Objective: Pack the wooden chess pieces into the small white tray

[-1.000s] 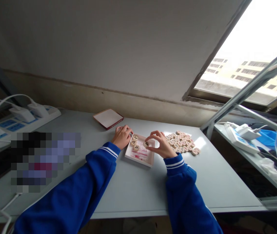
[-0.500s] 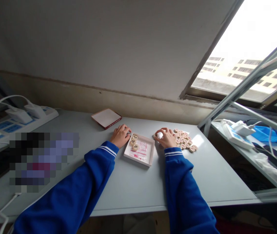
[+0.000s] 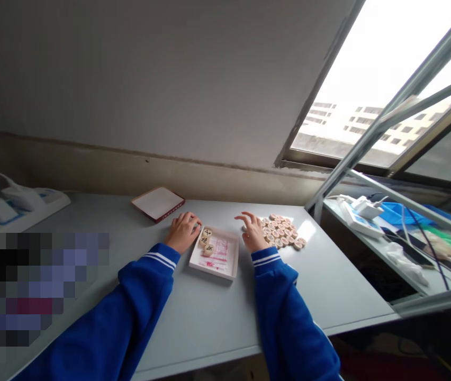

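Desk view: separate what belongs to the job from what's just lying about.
In the job:
white box tray
three Chinese chess pieces inside
loose Chinese chess pieces near the right hand
probably the box lid

Apparently lying about:
desk power strip
shelf power strip
crumpled white bundle

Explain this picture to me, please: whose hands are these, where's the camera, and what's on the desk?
No machine here: these are a person's bare hands, filmed by a camera worn on the head, looking forward and down. On the desk sits a shallow white box with three round pieces inside. The left hand is at its far left corner; the right hand, fingers spread, is beside a cluster of more pieces. What looks like a lid lies behind. I see nothing held, though the fingers hide some spots.
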A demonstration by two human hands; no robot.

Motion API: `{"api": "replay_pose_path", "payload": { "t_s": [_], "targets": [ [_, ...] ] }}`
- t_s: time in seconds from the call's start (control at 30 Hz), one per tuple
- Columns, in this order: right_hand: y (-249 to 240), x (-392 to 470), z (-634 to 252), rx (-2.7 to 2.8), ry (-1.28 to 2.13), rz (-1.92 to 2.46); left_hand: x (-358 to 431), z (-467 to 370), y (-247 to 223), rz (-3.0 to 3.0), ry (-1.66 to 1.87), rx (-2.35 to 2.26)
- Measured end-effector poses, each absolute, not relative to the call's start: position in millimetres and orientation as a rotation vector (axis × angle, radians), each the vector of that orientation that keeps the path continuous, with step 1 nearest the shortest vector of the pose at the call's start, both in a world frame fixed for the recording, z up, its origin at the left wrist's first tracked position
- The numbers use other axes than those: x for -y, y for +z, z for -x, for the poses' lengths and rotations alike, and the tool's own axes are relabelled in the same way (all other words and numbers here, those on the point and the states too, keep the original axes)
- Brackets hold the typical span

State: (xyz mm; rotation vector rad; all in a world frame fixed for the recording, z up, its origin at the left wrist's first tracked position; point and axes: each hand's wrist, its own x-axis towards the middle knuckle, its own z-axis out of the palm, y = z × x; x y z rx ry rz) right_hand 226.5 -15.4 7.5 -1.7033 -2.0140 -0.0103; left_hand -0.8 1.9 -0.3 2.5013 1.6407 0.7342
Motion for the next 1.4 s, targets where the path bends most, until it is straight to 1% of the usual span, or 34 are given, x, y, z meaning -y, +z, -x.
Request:
{"api": "replay_pose_path", "payload": {
  "t_s": [0.17, 0.6, 0.87, 0.97, 1.1, 1.2, 1.3, 1.4],
  "targets": [
    [14, 24, -215, 2.060, 0.046, 1.669, -2, -1, 2, -2.482, 0.766, -1.621],
    [13, 26, -219, 2.106, -0.039, 1.612, -3, 0, 4, -2.513, 0.745, -1.570],
    [15, 27, -218, 2.111, -0.027, 1.594, -4, 0, 3, -2.496, 0.719, -1.517],
    [20, 32, -209, 2.128, 0.030, 1.496, -5, 0, 2, -2.494, 0.703, -1.524],
    [16, 40, -186, 2.426, 0.206, 1.175, -6, 1, 1, -2.512, 0.725, -1.585],
    [7, 42, -173, 2.562, 0.254, 1.136, -6, 1, 0, -2.538, 0.741, -1.606],
    [1, 40, -170, 2.545, 0.310, 1.137, -6, 1, 0, -2.555, 0.760, -1.606],
    [4, 37, -174, 2.468, 0.402, 1.025, -7, 2, -1, -2.550, 0.765, -1.600]
  ]
}}
